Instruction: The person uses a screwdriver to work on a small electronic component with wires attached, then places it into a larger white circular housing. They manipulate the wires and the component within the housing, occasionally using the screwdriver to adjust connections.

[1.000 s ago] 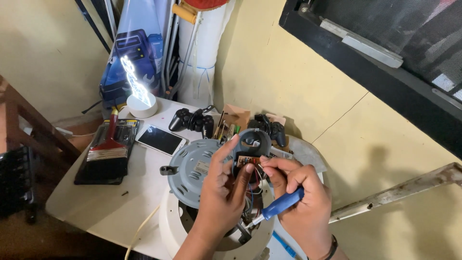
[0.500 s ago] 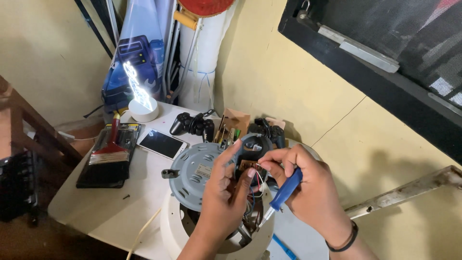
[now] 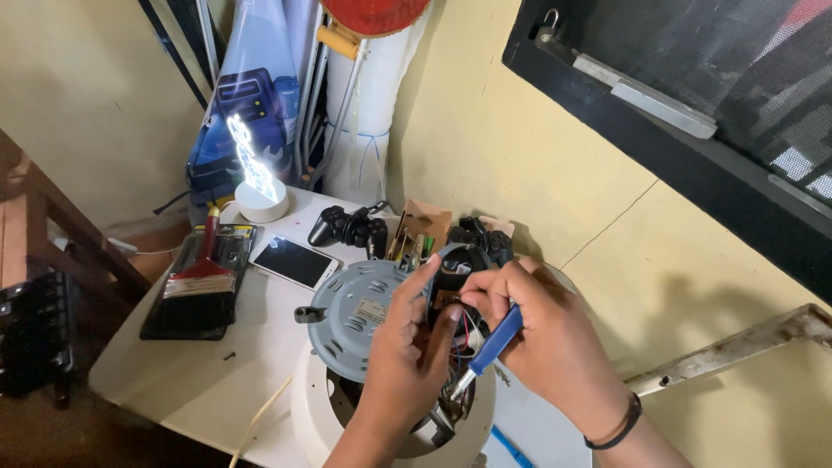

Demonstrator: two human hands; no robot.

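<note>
Sitting opened on the white table (image 3: 217, 381), the grey round motor housing (image 3: 351, 316) is exposing its wires (image 3: 468, 334); the left hand (image 3: 407, 355) is pinching them, the right hand (image 3: 542, 334) clamping a blue screwdriver (image 3: 490, 347); reassembly, I judge, is remaining.

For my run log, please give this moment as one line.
left hand: holds wired part over grey round cover | right hand: holds blue screwdriver | table: phone, brush

Phone (image 3: 295, 261) between brush (image 3: 201, 276) and motor (image 3: 360, 314)
</note>
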